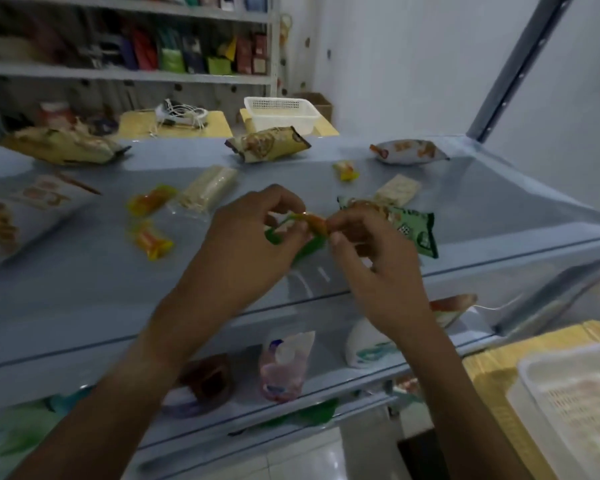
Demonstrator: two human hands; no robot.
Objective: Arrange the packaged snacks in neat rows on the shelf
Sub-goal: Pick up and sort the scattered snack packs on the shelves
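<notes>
Both hands meet over the blue-grey shelf (84, 271). My left hand (253, 237) and my right hand (371, 244) each pinch one end of a small orange and green snack packet (314, 221) held above the shelf. A green packet (413, 230) lies just behind my right hand. Loose on the shelf lie two yellow-orange packets (151, 199) (149, 239), a clear packet of pale wafers (208, 188), a cream cracker packet (397, 190), a small yellow sweet (345, 169), a brown bag (269, 143), a white bag (407, 151) and a tan bag (63, 145).
A white bag with biscuit pictures (11, 216) lies at the shelf's left edge. The lower shelf holds a pink pouch (284, 365), a brown packet (208, 379) and a white bag (368, 344). White baskets stand at the back (281, 112) and at the bottom right (575, 403).
</notes>
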